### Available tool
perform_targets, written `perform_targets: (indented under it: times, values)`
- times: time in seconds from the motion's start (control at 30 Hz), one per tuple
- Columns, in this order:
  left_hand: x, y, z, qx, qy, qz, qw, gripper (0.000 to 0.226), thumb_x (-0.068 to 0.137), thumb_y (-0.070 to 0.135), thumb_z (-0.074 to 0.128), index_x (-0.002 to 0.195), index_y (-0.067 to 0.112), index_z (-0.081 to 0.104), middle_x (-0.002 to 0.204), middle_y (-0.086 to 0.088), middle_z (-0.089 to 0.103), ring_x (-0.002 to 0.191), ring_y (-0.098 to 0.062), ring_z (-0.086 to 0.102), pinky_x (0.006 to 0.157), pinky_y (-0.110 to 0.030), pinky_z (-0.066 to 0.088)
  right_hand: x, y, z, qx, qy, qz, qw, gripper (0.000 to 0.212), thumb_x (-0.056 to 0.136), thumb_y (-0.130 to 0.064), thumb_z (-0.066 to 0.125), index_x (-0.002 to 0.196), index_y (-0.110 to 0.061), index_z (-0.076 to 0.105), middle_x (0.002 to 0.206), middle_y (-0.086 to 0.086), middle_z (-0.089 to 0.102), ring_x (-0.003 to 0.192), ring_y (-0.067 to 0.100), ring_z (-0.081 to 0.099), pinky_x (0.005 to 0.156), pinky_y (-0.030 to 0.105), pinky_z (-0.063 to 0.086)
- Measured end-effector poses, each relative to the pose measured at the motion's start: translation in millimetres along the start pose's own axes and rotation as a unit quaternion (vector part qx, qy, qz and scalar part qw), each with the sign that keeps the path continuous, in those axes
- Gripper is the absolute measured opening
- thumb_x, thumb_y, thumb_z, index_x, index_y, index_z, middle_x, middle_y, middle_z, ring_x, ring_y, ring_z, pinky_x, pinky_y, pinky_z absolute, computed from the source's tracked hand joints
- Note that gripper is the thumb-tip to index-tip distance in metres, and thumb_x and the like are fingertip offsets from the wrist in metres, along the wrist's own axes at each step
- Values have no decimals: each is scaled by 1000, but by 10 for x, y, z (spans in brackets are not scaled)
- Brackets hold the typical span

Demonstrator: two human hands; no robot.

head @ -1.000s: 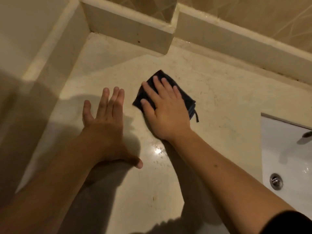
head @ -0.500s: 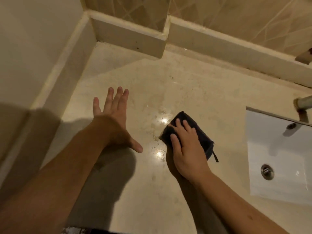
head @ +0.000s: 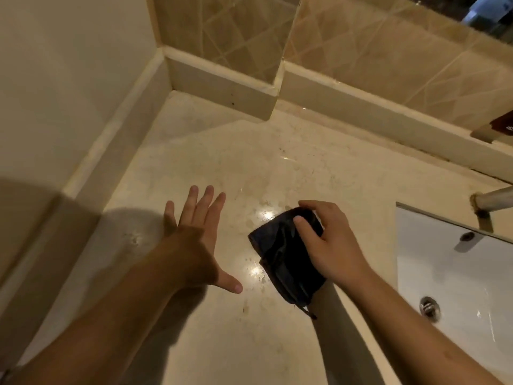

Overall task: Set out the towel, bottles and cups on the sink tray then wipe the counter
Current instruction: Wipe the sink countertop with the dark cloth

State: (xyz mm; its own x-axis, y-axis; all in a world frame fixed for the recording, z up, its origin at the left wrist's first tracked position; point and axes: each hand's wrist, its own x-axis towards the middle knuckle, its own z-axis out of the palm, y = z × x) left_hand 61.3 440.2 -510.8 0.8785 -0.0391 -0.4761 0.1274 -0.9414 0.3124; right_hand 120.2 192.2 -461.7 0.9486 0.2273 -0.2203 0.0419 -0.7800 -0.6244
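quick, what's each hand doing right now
Left hand: open, fingers straight and spread over the counter, holding nothing.
Right hand: grip curled round the dark cloth.

The right hand (head: pixel 330 245) grips a dark folded cloth (head: pixel 286 259) on the beige bench (head: pixel 249 168); the left hand (head: pixel 194 240) rests flat, fingers (head: pixel 206 201) spread; a white sink (head: pixel 458 273) lies right.

Dark, perhaps navy cloth (head: pixel 287 262) on mottled cream counter (head: pixel 222 162); white sink (head: pixel 458 273); tan diamond-lined wall tiles (head: pixel 388 65).
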Motion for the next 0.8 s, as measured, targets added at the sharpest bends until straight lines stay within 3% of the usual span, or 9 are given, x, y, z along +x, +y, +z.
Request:
perform_targets:
  times: [0.1, 0.17, 0.3, 0.47, 0.6, 0.73, 0.8]
  values:
    - [20, 33, 20, 16, 12, -14, 1000, 171, 11, 108, 36, 130, 28, -56, 132, 7, -66, 134, -20, -53, 113, -59, -21, -157, -51, 487, -129, 64, 0, 990, 41, 102, -38, 51, 136, -16, 58, 147, 7, 44, 138, 21, 28, 112, 43, 36]
    - [40, 30, 51, 24, 24, -18, 999, 170, 9, 109, 30, 128, 26, -58, 131, 6, -67, 137, -23, -49, 111, -59, -21, -247, -133, 747, -199, 104, -18, 974, 46, 102, -36, 45, 136, -8, 57, 149, 14, 43, 137, 30, 36, 112, 47, 36]
    - [66, 15, 102, 26, 34, -17, 999, 176, 1, 109, 23, 133, 22, -54, 136, 5, -64, 137, -23, -49, 107, -58, -26, -197, -208, 945, -180, 107, -115, 971, 38, 100, -31, 48, 126, -9, 65, 132, 8, 54, 121, 27, 50, 103, 41, 41]
    - [52, -40, 100, -8, 47, 11, 999, 179, 5, 109, 29, 141, 20, -46, 158, 9, -39, 141, -16, -45, 114, -58, -18, 141, -437, 1062, -152, 46, -286, 945, 23, 96, -25, 61, 115, -19, 74, 126, 7, 60, 114, 27, 52, 100, 37, 36]
    - [59, -34, 82, 2, 31, 17, 999, 175, 11, 110, 24, 146, 20, -41, 151, 5, -51, 139, -19, -48, 113, -60, -21, 453, -472, 1070, -155, 69, -281, 945, 22, 95, -33, 61, 112, -32, 74, 121, 2, 60, 109, 26, 44, 92, 38, 32]
    - [85, 17, 68, 24, 36, -27, 999, 177, 3, 108, 32, 137, 27, -50, 149, 8, -53, 139, -17, -48, 111, -56, -23, 665, -206, 845, -151, 133, -223, 954, 26, 97, -39, 59, 114, -27, 75, 105, 4, 62, 94, 27, 48, 79, 38, 36]
    - [72, 46, 61, 36, 41, -28, 998, 175, 3, 108, 30, 140, 32, -47, 151, 8, -51, 140, -17, -46, 110, -52, -25, 729, 85, 602, -161, 165, -172, 958, 26, 97, -39, 61, 114, -26, 75, 102, 5, 61, 94, 28, 49, 79, 38, 35]
